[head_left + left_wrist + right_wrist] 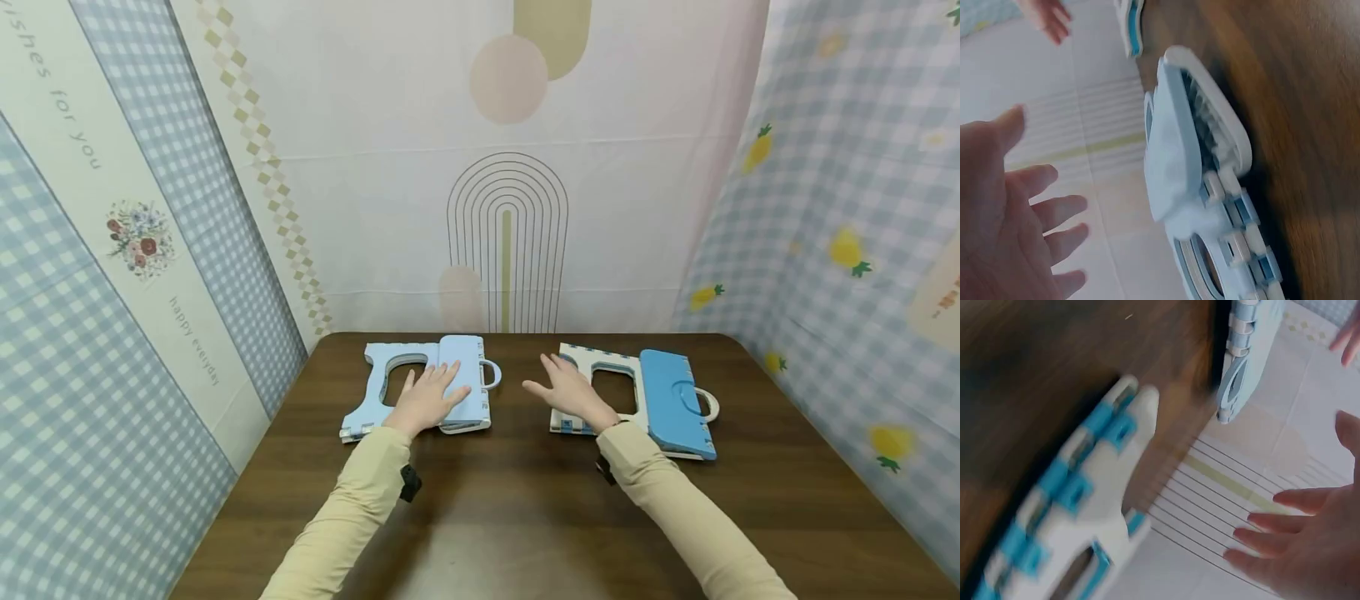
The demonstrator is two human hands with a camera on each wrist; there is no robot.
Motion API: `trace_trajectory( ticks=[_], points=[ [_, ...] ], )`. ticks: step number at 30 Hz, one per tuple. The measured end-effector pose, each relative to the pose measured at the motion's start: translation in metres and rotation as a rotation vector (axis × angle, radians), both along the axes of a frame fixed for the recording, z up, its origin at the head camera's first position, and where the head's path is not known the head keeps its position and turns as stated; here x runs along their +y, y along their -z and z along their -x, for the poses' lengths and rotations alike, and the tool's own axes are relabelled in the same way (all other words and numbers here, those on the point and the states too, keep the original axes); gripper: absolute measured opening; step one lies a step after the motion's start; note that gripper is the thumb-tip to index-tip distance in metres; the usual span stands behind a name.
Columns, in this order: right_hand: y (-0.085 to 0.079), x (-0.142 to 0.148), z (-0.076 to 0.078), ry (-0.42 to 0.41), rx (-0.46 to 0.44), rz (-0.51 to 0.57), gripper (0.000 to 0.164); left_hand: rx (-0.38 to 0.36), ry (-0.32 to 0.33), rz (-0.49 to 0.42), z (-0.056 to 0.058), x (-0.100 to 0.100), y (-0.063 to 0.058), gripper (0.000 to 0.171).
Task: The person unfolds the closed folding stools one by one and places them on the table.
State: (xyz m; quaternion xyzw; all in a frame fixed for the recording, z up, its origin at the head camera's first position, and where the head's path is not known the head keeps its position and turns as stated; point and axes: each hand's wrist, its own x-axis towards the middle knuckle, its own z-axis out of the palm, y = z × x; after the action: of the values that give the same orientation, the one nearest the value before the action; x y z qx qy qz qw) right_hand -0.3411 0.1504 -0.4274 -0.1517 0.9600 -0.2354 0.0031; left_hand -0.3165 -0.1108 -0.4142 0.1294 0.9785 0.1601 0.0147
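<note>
Two folding stools lie folded flat on the dark wooden table. The light blue folding stool (461, 392) is at the left, its small loop handle pointing right. My left hand (427, 400) is over it with fingers spread; the left wrist view shows that hand (1029, 212) apart from the stool (1172, 144). At the right lies the white folding stool with a darker blue panel (667, 400), its white handle also pointing right. Above its left end my right hand (570, 390) reaches out, fingers extended. In the right wrist view this hand (1304, 537) holds nothing, beside the white stool (1104, 494).
The brown wooden table (480, 533) ends at a back edge just behind both stools. A pale patterned cloth (375, 208) hangs behind it, with checked cloths (847, 250) at the sides. Dark straps with small devices (410, 483) sit on the wrists.
</note>
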Motion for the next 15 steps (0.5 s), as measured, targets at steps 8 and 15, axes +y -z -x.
trace_trajectory(
  ticks=[8,15],
  points=[
    [0.019,-0.029,0.031,0.061,-0.402,0.673,0.049,-0.135,-0.009,-0.259,0.011,-0.043,0.014,0.067],
    [0.05,-0.05,0.039,0.221,-0.751,1.242,0.063,-0.154,-0.021,-0.483,0.015,-0.07,0.054,0.066]
  ],
)
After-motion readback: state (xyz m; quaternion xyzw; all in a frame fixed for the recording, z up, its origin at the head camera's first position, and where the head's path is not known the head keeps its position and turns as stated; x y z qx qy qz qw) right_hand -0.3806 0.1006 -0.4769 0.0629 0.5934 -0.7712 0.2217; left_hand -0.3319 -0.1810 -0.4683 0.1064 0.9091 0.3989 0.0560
